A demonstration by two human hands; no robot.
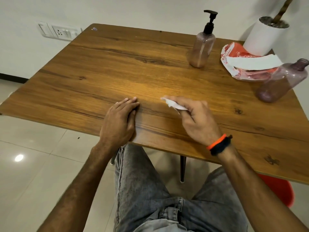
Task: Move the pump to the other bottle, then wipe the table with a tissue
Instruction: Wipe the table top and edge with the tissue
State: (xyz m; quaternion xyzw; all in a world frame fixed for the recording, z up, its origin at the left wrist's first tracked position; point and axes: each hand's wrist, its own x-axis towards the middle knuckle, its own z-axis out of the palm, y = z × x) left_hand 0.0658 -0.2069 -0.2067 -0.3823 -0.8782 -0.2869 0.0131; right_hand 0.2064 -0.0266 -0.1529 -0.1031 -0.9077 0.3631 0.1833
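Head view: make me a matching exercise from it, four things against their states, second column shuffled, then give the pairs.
Column one:
1. pump bottle
2. open bottle
3. tissue
4. left hand

Column two:
A. held in the fingers of the right hand
B. flat on the table edge, holding nothing
C. standing with a black pump on top
D. neck bare, beside the red tissue packet

Pairs: 1-C, 2-D, 3-A, 4-B

Wood-grain brown table, white tissue, black pump, orange wristband
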